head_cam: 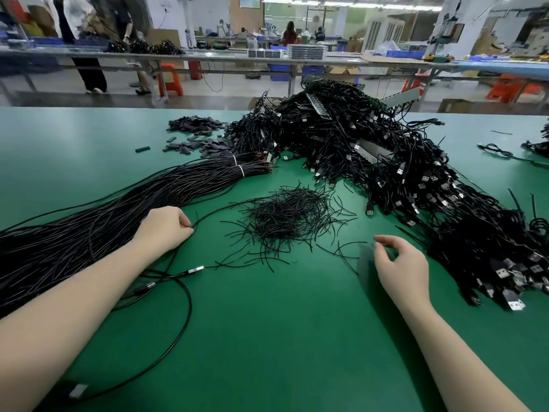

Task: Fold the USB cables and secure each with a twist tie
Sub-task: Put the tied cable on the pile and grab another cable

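Green bench (297, 337), head view. Long bundle of black cables (104, 221): count not readable, near end cut off at the left edge; two white ties band the far end. Heap of finished USB cables (401, 173), right: uncountable. Twist ties (285, 218), one loose pile, centre. Three plugs lie near the left forearm. Left hand (166, 228): fingers curled, pinching one cable (214, 211) beside the bundle. Right hand (401, 263): fingers loosely bent above the bench; blurred, any tie held cannot be told.

A factory floor: long green worktable (282, 337), heaped USB cables (386, 162), more assembly benches (208, 59) behind.
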{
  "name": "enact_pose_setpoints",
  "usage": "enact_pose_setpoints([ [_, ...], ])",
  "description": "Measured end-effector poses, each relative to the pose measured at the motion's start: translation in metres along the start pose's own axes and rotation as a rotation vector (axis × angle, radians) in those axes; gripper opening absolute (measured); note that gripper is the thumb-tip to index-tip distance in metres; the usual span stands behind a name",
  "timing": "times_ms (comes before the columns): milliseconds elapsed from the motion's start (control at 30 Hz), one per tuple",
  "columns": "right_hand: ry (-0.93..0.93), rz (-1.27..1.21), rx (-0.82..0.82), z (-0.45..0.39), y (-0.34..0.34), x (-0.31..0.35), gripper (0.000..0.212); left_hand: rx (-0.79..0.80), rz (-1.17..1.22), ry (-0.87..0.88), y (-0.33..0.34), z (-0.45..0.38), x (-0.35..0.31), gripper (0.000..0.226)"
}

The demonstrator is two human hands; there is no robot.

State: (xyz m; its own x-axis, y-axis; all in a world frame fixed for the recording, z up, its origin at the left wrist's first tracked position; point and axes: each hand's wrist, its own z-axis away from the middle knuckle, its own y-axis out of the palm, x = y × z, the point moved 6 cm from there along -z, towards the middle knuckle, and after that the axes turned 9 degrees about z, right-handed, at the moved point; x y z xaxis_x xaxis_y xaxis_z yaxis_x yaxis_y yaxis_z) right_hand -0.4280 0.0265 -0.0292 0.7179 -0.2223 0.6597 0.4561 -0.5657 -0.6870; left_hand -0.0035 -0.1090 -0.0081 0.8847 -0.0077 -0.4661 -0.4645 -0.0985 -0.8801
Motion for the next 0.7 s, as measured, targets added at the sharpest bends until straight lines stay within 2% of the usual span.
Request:
enact_pose_setpoints([
  [133, 0.020, 0.006, 0.010, 0.000, 0.001, -0.002, 0.020, 0.106, -0.155, -0.032, -0.001, -0.006, -0.006, 0.026],
  [233, 0.026, -0.005, 0.013, -0.001, 0.001, -0.003, 0.020, 0.123, -0.134, -0.071, -0.008, -0.011, -0.005, 0.015],
  [300, 0.029, -0.006, 0.013, -0.001, 0.001, -0.003, 0.020, 0.029, 0.044, -0.109, -0.023, -0.018, -0.001, 0.021],
  [400, 0.035, 0.004, 0.018, -0.001, 0.002, -0.003, 0.019, -0.223, 0.300, -0.086, -0.060, -0.027, -0.001, 0.030],
  [600, 0.025, 0.040, 0.020, -0.001, 0.003, -0.001, 0.018, -0.600, 0.588, 0.100, -0.139, -0.023, -0.038, 0.030],
  [700, 0.026, 0.039, 0.019, -0.001, 0.003, 0.000, 0.020, -0.699, 0.658, 0.312, -0.166, -0.006, -0.073, 0.029],
])
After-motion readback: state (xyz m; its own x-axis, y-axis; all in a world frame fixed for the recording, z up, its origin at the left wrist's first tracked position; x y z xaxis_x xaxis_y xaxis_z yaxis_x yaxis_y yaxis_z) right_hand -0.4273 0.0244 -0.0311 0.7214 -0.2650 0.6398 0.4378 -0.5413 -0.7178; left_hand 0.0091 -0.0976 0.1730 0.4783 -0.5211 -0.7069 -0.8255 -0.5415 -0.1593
